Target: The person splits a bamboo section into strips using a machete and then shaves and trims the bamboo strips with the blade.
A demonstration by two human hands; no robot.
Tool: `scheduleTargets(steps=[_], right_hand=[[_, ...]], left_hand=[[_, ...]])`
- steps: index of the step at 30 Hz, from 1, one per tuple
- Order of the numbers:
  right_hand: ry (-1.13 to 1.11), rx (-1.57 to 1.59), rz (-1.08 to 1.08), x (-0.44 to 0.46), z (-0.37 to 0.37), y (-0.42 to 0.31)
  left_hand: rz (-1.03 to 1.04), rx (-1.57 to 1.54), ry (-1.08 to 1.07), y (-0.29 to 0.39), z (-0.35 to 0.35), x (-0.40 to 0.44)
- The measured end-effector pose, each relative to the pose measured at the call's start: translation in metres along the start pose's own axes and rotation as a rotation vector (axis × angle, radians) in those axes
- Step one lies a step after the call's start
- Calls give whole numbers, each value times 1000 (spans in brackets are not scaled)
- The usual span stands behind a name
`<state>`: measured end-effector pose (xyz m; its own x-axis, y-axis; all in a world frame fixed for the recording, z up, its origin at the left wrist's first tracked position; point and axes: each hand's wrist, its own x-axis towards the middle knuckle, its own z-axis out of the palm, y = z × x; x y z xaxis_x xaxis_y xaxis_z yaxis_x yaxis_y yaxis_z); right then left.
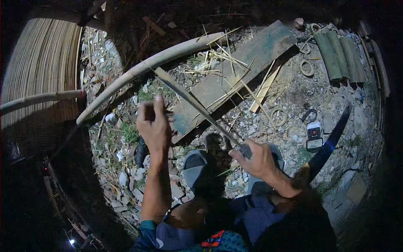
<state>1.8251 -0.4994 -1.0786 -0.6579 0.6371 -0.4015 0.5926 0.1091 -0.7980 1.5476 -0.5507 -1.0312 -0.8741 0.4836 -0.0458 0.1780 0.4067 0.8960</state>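
Observation:
My right hand is closed round the lower end of a long, narrow split bamboo piece. The piece slants up to the left over a wooden plank, its pale cut end in the air. My left hand is raised left of the bamboo, apart from it. Its thumb points up and its fingers are loosely curled, slightly blurred; I see nothing in them. Beside my right forearm lies a machete with a dark curved blade, its handle partly hidden.
Thin bamboo slivers litter the plank. A thick bamboo pole arcs behind. Green bamboo sections, cut rings and a small dark device lie at right. A slatted stack stands left. Rubble covers the ground round my sandals.

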Motion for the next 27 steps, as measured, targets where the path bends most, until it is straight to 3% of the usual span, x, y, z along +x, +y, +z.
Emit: scheduleTargets(steps=[3,7,9,10,12,15,20,21,23,27], right_hand=[[9,6,60,-4,6,9],[136,20,29,-8,6,25],[110,21,125,-6,-3,21],[84,25,222,-5,-7,18],[101,63,237,-5,-10,15],[177,101,194,-4,-3,24],[194,64,159,-6,-11,28],[183,28,145,-6,-13,26],[166,-3,127,-6,-15,22],[121,127,13,-3,-26,-3]], left_hand=[[151,255,117,-50,-9,45],[449,527,-200,-80,-5,51],[747,673,-306,-99,-1,32],[746,674,-308,-93,6,24],[747,698,-525,-83,16,12],[601,630,-520,-93,19,12],[702,479,-149,-76,4,-4],[674,379,-21,-58,-1,-13],[573,-148,-13,-41,-2,-28],[569,88,-90,-2,-10,-45]])
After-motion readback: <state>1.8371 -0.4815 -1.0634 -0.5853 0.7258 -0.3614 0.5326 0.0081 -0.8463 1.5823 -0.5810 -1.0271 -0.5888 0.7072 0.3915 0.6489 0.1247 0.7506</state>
